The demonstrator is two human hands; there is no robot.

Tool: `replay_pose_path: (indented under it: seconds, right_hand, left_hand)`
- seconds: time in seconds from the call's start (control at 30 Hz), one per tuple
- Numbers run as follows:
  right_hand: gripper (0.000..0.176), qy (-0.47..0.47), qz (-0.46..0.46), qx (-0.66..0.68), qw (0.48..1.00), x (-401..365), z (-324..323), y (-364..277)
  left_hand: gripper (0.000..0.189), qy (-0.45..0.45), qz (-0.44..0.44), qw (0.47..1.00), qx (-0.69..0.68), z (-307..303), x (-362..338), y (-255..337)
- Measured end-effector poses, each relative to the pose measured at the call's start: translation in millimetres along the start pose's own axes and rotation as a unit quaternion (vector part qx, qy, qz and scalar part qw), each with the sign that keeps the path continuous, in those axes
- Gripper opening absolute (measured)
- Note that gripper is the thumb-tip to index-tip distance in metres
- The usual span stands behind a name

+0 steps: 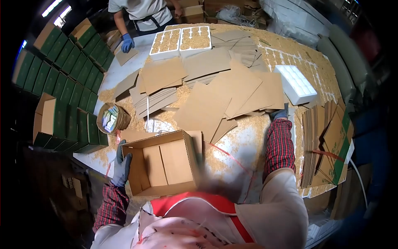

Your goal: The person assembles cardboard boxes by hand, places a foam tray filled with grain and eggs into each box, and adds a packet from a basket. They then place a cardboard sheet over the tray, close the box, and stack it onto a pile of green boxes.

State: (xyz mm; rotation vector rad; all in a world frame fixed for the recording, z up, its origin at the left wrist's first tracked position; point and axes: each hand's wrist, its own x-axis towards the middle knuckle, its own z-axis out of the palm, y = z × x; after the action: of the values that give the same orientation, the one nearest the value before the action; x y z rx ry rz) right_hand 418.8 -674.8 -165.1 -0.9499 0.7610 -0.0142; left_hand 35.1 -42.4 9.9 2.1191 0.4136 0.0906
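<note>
My left hand [121,164], in a grey glove, grips the left wall of an open cardboard box [155,166]. The box is tilted so that its bare inside faces me. My right hand [281,113], gloved too, reaches forward to the right edge of a spread of flat cardboard sheets [240,91]. Its fingers are mostly hidden there, so whether it grips a sheet does not show. Just beyond that hand lies a white foam tray [295,84] with rounded bumps on top.
Green boxes [62,87] stand stacked at left, beside a round tub of small packets [111,118]. Flattened cartons [325,143] lean at right. Filled foam trays [195,39] lie at the back, near a co-worker's blue-gloved hand [127,43]. Sawdust-like material [311,58] covers parts of the table.
</note>
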Motion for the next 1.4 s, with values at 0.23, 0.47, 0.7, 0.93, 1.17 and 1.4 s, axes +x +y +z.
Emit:
replay_pose_path:
  seconds: [0.23, 0.47, 0.7, 0.93, 1.17, 1.4]
  right_hand:
    - [0.067, 0.183, -0.192, 0.091, 0.960, -122.3, -13.6, 10.2]
    - [0.065, -0.015, -0.070, 0.195, 0.978, -349.6, -145.6, 43.0]
    - [0.066, -0.118, -0.086, 0.075, 0.986, -498.4, -116.9, 22.4]
    - [0.057, -0.256, 0.021, -0.180, 0.949, -549.5, 50.6, 33.0]
    - [0.041, -0.285, -0.039, -0.384, 0.877, -543.2, 81.9, 28.7]
    - [0.040, -0.314, -0.122, -0.511, 0.791, -545.2, 114.5, 99.1]
  left_hand:
    - [0.055, -0.004, -0.020, 0.994, -0.107, 5.2, -0.6, 1.9]
    - [0.053, -0.010, 0.013, 0.999, -0.032, -3.1, 5.3, -6.7]
    - [0.053, -0.039, 0.048, 0.994, -0.091, 11.6, 10.7, -7.6]
    - [0.057, -0.050, 0.011, 0.992, -0.116, 6.6, 14.4, 22.4]
    - [0.052, 0.007, 0.140, 0.983, -0.118, 26.4, 20.0, 1.4]
    - [0.046, -0.018, 0.136, 0.977, -0.162, 26.5, 16.1, 6.6]
